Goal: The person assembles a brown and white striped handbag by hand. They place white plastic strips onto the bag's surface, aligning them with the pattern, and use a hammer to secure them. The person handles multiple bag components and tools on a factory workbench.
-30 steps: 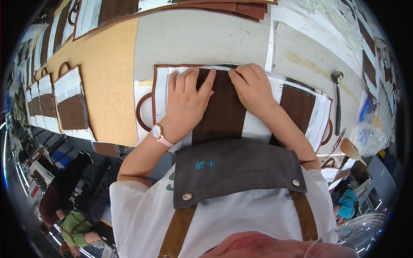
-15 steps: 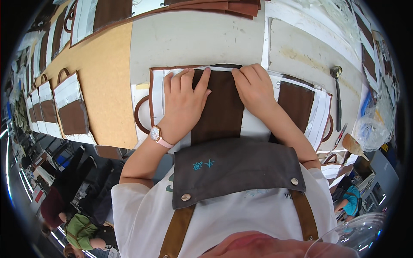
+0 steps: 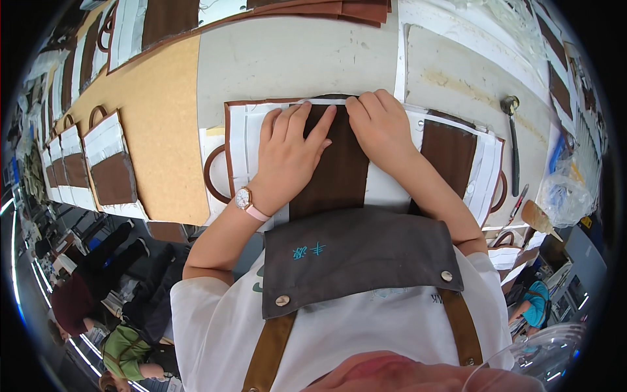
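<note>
A brown and white bag panel (image 3: 330, 176), edged in brown with a curved brown handle at either side, lies flat before me. Along its far edge runs a narrow white strip (image 3: 326, 101). My left hand (image 3: 289, 147) rests on the panel left of the middle, fingers stretched toward that strip and the index fingertip close to it. On the other side, my right hand (image 3: 382, 134) has its fingers bent and drawn together at the strip, apparently pinching it; its thumb is hidden from view.
Several similar bag panels (image 3: 112, 163) lie on the tan board at left. More brown and white pieces (image 3: 170, 23) are at the far edge. At right lie a hammer (image 3: 513, 140), a red pen-like tool (image 3: 517, 206), a tan-tipped bottle (image 3: 537, 217) and clear plastic (image 3: 567, 199).
My left hand has slid right along the far edge, its index finger nearer the right hand. My right hand has shifted slightly left and away from me, its fingers more bent.
</note>
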### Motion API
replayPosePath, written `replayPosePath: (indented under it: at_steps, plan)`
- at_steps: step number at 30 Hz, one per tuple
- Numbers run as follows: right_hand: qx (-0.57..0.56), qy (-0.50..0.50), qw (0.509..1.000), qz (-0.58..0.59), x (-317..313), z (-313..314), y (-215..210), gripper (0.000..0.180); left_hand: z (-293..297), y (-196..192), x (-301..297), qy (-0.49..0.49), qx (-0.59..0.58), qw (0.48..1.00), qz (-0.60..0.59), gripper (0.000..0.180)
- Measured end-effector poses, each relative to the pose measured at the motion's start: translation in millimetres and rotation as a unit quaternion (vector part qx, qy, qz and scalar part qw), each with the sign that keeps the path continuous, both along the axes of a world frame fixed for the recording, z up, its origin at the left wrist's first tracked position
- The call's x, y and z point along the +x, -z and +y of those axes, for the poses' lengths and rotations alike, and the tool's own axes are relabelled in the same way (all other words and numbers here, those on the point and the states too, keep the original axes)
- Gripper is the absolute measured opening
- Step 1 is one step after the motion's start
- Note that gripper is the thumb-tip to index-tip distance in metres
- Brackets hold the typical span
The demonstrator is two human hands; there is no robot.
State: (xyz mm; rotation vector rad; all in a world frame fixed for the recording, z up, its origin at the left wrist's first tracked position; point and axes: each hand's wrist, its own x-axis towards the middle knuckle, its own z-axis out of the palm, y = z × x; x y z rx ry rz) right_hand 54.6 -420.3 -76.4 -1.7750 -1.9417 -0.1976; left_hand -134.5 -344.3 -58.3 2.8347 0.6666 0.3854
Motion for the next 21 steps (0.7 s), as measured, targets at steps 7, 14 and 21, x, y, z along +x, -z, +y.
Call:
replayPosePath:
  at_steps: [7, 14, 21]
  plan:
    - [0.019, 0.029, 0.999, -0.015, 0.8, 5.0, 3.1, 0.021, -2.1, -2.4, 1.5, -0.009, 0.018, 1.0, 0.018, 0.053]
    - [0.019, 0.005, 1.0, -0.002, 1.7, 3.1, 3.5, 0.021, -2.0, -0.6, 2.9, -0.017, 0.018, 1.0, 0.013, 0.053]
    - [0.027, 0.019, 0.999, -0.01, -1.7, 5.4, 4.5, 0.02, -2.4, -1.9, 3.8, -0.022, 0.02, 0.999, 0.013, 0.052]
